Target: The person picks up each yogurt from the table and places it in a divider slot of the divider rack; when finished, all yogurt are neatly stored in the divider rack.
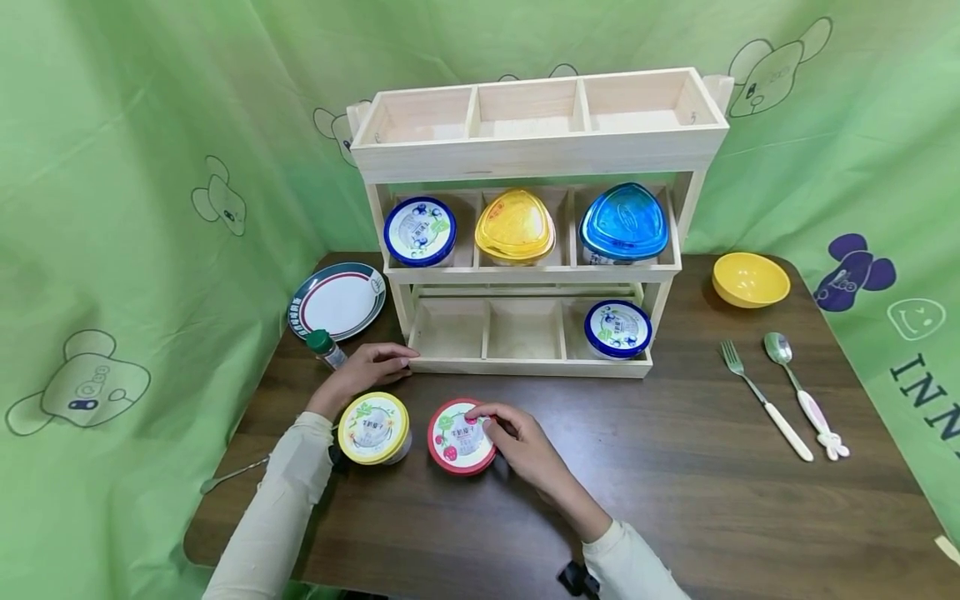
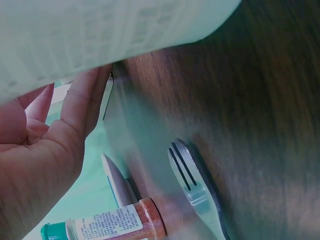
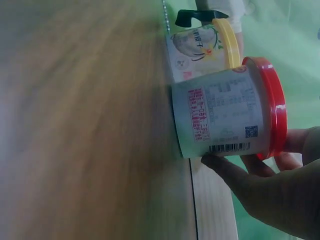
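Note:
A white tub with a red lid (image 1: pixel 454 446) and strawberry pictures stands on the table. My right hand (image 1: pixel 528 446) rests at its right side, thumb and index fingertips on the lid; the right wrist view shows other fingers along its wall (image 3: pixel 225 115). Left of it stands a yellow-lidded tub (image 1: pixel 372 429), also visible behind it in the right wrist view. Beyond the yellow-lidded tub, my left hand (image 1: pixel 372 368) reaches to the lower left corner of the wooden rack (image 1: pixel 525 367), holding nothing. A tub wall (image 2: pixel 110 40) hides its fingertips in the left wrist view.
On the rack are blue-lidded tubs (image 1: pixel 618 329), a yellow-lidded container (image 1: pixel 515 225) and a blue-lidded container (image 1: pixel 625 221). Left are a plate (image 1: pixel 337 300), a green-capped bottle (image 1: pixel 324 346) and a fork (image 2: pixel 192 185). Right are a yellow bowl (image 1: pixel 751 280), fork (image 1: pixel 765 404) and spoon (image 1: pixel 802 396).

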The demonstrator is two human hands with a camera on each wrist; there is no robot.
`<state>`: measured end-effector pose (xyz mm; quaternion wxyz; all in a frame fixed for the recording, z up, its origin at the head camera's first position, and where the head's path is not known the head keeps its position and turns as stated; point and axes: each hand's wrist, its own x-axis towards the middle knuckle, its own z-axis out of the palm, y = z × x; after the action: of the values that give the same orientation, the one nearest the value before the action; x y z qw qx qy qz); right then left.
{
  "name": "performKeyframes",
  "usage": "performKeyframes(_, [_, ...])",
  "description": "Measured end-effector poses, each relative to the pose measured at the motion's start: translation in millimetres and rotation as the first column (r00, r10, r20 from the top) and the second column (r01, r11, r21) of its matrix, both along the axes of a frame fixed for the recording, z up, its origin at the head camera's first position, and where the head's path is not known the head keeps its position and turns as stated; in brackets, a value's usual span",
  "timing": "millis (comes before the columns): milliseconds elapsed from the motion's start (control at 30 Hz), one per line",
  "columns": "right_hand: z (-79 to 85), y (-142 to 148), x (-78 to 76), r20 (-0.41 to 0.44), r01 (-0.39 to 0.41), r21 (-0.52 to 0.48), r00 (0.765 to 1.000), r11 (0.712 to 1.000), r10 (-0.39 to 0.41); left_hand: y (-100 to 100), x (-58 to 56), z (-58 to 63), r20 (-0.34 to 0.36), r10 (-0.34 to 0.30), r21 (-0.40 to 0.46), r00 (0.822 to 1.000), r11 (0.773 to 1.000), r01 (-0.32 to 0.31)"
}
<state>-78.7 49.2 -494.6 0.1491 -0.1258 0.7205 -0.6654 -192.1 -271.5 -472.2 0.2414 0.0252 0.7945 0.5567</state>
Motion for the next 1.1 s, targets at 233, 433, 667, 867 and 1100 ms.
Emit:
performKeyframes(233, [-0.6,31,11.0,-0.032,-0.035,0.028,0.999,0.999,0.036,0,-0.1,0.3,0.005,-0.001,0.007,1.000,1.000,0.001])
performKeyframes(433, [1.9,71,19.6,-0.072,0.064,0.028,0.996,0.998,-0.062,-1,-0.4,1.3,0.001,-0.015,0.023,1.000,1.000,0.015])
performKeyframes(667, [13.9,107,13.6,-0.204,0.262,-0.002,0.945,0.965,-0.257,-3,-0.1,2.1,-0.005,-0.010,0.024,1.000,1.000,0.010])
performKeyframes(867, [35.1,122,2.7,-0.181,0.331,0.036,0.930,0.943,-0.319,-1,1.5,-0.1,-0.010,-0.007,0.028,1.000,1.000,0.008])
performKeyframes(1100, [49.7,109,-9.0,-0.209,0.259,0.058,0.948,0.964,-0.242,0,1.1,-1.1,-0.012,-0.006,0.026,1.000,1.000,0.006])
